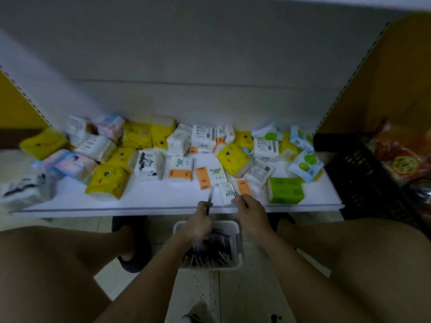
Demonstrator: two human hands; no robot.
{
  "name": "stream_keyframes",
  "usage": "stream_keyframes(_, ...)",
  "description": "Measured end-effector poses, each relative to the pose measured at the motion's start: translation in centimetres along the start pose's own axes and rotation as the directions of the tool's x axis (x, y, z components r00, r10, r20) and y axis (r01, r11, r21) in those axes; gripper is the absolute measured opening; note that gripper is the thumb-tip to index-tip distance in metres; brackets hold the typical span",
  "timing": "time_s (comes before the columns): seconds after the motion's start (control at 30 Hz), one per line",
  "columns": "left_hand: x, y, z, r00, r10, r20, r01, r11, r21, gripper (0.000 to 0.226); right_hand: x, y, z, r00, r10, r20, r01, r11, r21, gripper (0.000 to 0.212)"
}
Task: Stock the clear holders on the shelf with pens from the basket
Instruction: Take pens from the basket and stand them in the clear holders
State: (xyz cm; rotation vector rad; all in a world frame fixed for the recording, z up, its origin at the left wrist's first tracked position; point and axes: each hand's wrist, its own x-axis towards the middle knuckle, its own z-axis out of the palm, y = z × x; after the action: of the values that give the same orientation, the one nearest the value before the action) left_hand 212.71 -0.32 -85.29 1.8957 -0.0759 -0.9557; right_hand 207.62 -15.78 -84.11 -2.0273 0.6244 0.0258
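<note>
A white basket [238,264] full of dark pens sits on the floor between my knees. My left hand [198,223] grips a pen [210,195] that points up over the front edge of the low white shelf [144,201]. To its right, my right hand [250,212] pinches a second pen [234,189], also pointing toward the shelf. Both hands hover above the basket's far rim. No clear holders show in this blurred view.
Many tissue packs cover the shelf: yellow ones [106,181], white and orange ones [180,170], a green one [285,190]. A black crate [359,173] stands at the right beside red packaging [403,159]. My knees flank the basket.
</note>
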Motion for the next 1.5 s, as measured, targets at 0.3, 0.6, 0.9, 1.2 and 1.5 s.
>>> stream_keyframes(0.3,-4.9,9.7,-1.4,0.821,0.470,-0.323,-0.508,0.860,-0.040,0.026,-1.6,-8.2,-4.4,0.973,-0.205,-0.103,0.224,0.945,0.238,0.006)
stream_keyframes(0.6,-10.9,19.4,-2.1,0.608,0.704,-0.367,-0.731,0.676,0.087,0.022,-4.6,-17.4,-11.5,0.835,-0.399,-0.380,0.489,0.854,0.178,0.018)
stream_keyframes(0.9,-16.9,28.8,-3.4,0.450,0.794,-0.409,-0.829,0.541,0.140,0.030,-8.1,-25.4,-18.6,0.725,-0.526,-0.445,0.665,0.702,0.254,0.009)
stream_keyframes(1.2,-19.9,38.6,-4.9,0.423,0.874,-0.238,-0.897,0.442,0.028,0.024,-6.5,-31.9,-25.7,0.618,-0.621,-0.482,0.764,0.618,0.183,0.023)
stream_keyframes(1.5,-19.2,47.6,-7.8,0.330,0.907,-0.262,-0.915,0.376,0.148,0.020,-2.7,-37.5,-31.7,0.530,-0.653,-0.542,0.824,0.547,0.148,0.037)
